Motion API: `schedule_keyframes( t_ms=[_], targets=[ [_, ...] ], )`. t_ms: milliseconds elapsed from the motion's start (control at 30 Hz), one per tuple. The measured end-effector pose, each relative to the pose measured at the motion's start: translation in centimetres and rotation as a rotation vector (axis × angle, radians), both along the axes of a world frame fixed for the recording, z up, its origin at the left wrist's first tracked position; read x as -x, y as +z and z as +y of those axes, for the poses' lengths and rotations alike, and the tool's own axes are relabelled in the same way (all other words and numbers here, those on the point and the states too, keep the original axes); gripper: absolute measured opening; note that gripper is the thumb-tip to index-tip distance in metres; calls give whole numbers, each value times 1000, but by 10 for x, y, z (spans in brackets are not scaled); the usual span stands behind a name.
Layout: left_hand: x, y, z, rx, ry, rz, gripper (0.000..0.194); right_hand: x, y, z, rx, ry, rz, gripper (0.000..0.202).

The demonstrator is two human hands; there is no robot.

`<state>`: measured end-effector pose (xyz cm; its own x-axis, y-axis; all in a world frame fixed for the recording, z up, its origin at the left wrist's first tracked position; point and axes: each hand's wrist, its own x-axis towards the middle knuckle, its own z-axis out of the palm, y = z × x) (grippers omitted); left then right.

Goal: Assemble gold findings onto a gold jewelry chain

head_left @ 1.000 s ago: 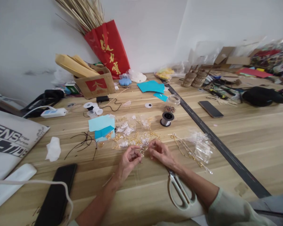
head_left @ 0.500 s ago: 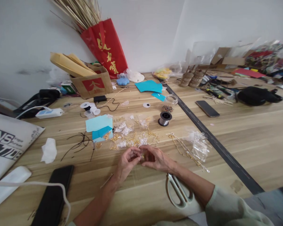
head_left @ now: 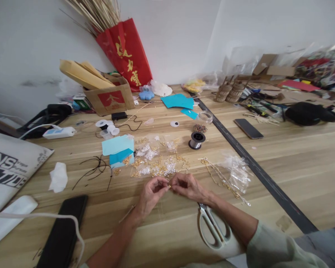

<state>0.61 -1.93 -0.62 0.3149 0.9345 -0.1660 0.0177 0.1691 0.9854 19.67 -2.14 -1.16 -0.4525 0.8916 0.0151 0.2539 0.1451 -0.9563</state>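
My left hand (head_left: pixel 153 194) and my right hand (head_left: pixel 188 186) meet fingertip to fingertip over the table, just in front of scattered gold and silver beads (head_left: pixel 167 166). Pinched at the left fingertips is a tiny gold bead (head_left: pixel 169 187). The right thumb and fingers are pressed together against it; what they grip is too small to make out. A faint thread (head_left: pixel 160 210) seems to run down below the hands. Scissors (head_left: pixel 213 227) with pale handles lie partly under my right forearm. Beaded chains (head_left: pixel 219 175) rest to the right, next to clear plastic bags (head_left: pixel 236 171).
A spool of wire (head_left: pixel 196 140) stands behind the beads, near a round clear container (head_left: pixel 205 117). Teal cards (head_left: pixel 120 147) and black cord (head_left: pixel 96 169) lie at left. A black phone (head_left: pixel 63 230) is near the front left, another phone (head_left: pixel 248 128) at right.
My right fingers have closed from a looser curve into a pinch beside the left fingertips. The gold bead now shows between the hands. The view has shifted slightly.
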Motion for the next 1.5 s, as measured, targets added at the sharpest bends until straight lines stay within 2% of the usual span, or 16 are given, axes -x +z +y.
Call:
schedule_keyframes(
  t_ms=[133, 367, 533, 700, 967, 1233, 1500],
  targets=[
    [-1, -5, 0, 18, -34, 32, 18, -1, 3, 0, 89, -5, 61, 17],
    [-1, -13, -2, -30, -58, 84, 12, 1, 5, -2, -30, -19, 17, 16],
    [-2, -10, -1, -55, -97, 79, 14, 3, 6, -4, -56, -18, 26, 16],
    [0, -5, 0, -170, -111, 15, 14, 3, 9, -5, -16, 1, 66, 21],
    [1, -7, -6, -41, -80, 8, 15, 4, 9, -7, -72, 2, -11, 22],
    [2, -10, -4, -109, -111, 60, 15, 6, 14, -7, -162, -40, -117, 22],
    [1, -10, -3, -61, -110, 67, 17, 2, 11, -5, -148, -53, -150, 21]
  ],
)
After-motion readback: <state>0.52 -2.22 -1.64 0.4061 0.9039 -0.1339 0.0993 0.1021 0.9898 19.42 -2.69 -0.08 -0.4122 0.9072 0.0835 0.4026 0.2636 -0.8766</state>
